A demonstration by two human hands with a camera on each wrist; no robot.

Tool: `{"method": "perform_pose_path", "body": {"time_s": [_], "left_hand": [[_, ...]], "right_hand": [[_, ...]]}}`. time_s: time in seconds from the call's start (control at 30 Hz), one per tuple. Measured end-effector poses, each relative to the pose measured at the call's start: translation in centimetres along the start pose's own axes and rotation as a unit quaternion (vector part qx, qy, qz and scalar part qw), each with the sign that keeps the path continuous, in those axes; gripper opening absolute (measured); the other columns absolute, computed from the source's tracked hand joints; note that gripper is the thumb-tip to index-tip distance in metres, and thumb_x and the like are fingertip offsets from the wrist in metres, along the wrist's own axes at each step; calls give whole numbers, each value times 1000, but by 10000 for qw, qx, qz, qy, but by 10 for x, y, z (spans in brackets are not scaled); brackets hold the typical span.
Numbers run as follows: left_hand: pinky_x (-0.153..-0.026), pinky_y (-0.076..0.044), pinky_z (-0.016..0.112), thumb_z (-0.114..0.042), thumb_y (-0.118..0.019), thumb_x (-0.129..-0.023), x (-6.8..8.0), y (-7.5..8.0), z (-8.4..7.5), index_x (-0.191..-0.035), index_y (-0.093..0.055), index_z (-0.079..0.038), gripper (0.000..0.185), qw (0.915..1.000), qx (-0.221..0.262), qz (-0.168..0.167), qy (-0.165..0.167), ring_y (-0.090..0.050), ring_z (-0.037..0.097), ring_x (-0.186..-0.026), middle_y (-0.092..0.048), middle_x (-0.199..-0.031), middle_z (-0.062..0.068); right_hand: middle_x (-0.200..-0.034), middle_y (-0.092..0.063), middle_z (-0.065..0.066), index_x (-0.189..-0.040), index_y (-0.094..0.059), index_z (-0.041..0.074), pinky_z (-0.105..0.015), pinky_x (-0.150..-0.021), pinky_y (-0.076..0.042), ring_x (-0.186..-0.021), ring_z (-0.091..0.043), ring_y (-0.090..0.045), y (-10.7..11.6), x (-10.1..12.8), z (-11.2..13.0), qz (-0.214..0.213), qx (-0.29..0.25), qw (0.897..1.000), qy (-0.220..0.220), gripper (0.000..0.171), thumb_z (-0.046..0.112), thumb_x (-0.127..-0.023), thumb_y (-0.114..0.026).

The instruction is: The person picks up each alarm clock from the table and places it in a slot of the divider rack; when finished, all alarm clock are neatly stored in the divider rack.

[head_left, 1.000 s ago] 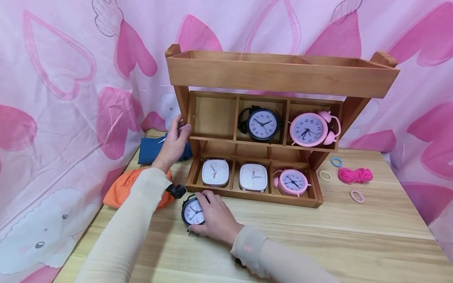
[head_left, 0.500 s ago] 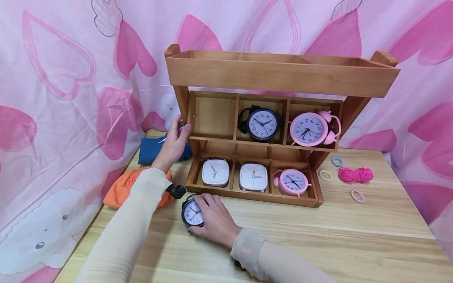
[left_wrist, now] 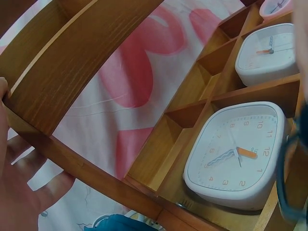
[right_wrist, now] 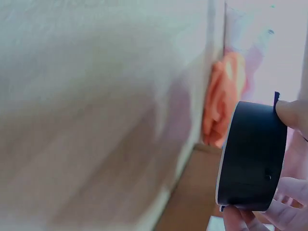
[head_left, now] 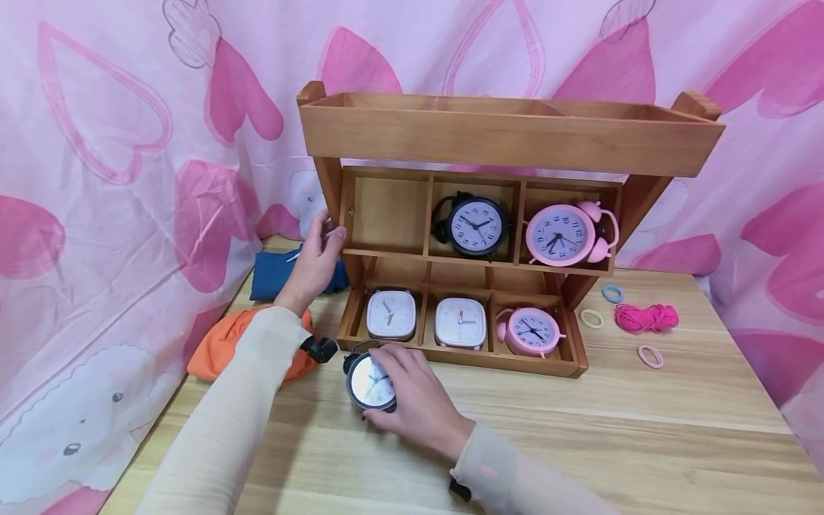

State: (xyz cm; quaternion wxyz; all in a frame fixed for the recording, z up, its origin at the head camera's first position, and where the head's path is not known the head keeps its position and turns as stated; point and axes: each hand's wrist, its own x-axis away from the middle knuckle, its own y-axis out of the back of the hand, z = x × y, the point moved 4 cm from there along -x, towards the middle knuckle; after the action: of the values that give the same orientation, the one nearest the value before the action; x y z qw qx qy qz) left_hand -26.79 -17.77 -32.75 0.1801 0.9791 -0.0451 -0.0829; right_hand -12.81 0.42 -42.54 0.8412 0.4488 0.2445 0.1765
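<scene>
In the head view my right hand (head_left: 421, 404) grips a round black alarm clock (head_left: 368, 384), fingers over its right side and thumb below. The right wrist view shows the black clock body (right_wrist: 252, 156) tilted between thumb and fingers. At the far left my left hand (head_left: 314, 261) holds the side post of a wooden rack (head_left: 508, 136); its fingers reach behind the post (left_wrist: 86, 173) in the left wrist view. A black alarm clock (head_left: 476, 226) and a pink one (head_left: 558, 236) sit in the middle tier. Below are two white square clocks (head_left: 391, 315) and a smaller pink one (head_left: 533, 331).
An orange cloth (head_left: 222, 343) and a folded blue cloth (head_left: 273, 275) lie left of the rack. To the right are pink yarn (head_left: 646, 318) and blue, yellow and pink hair ties (head_left: 650, 356). A pink patterned curtain (head_left: 141, 93) hangs behind.
My right hand has moved slightly right with the black alarm clock, whose face is tilted and now catches a glare. The left hand stays at the rack's post.
</scene>
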Motion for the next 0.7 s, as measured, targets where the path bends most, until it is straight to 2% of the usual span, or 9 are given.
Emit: {"method": "perform_pose_path", "body": {"time_s": [0.17, 0.37, 0.53, 0.7], "left_hand": [[-114, -34, 56, -29, -39, -107, 0, 0, 1, -157, -11, -12, 60, 10000, 24, 11, 11, -31, 36, -145, -27, -157, 19], [-114, -34, 55, -31, -39, -107, 0, -1, 0, -157, -11, -14, 60, 10000, -28, 39, 72, -30, 35, -146, -26, -158, 17], [-114, -34, 55, -30, -39, -107, 0, -1, 0, -157, -12, -12, 59, 10000, -12, 35, 19, -31, 35, -145, -28, -157, 19], [-115, -32, 56, -30, -40, -107, -2, 0, 1, -157, -12, -12, 60, 10000, 34, -1, 28, -30, 36, -146, -27, -158, 18]], "right_hand": [[-145, -49, -4, -147, -45, 14, -41, -104, -46, -127, -23, -47, 25, 5, -5, -284, -291, 9991, -129, 89, 46, -73, -83], [-147, -47, -8, -147, -45, 14, -44, -107, -45, -130, -24, -46, 59, 3, -9, -655, -282, 9973, -178, 88, 44, -74, -84], [-148, -46, -5, -147, -45, 17, -43, -105, -46, -130, -23, -44, 89, -8, -7, -1103, -173, 9938, 18, 86, 41, -74, -85], [-150, -43, -5, -146, -46, 17, -44, -101, -48, -129, -25, -43, 114, -29, -1, -1335, 78, 9902, 409, 83, 38, -76, -84]]}}
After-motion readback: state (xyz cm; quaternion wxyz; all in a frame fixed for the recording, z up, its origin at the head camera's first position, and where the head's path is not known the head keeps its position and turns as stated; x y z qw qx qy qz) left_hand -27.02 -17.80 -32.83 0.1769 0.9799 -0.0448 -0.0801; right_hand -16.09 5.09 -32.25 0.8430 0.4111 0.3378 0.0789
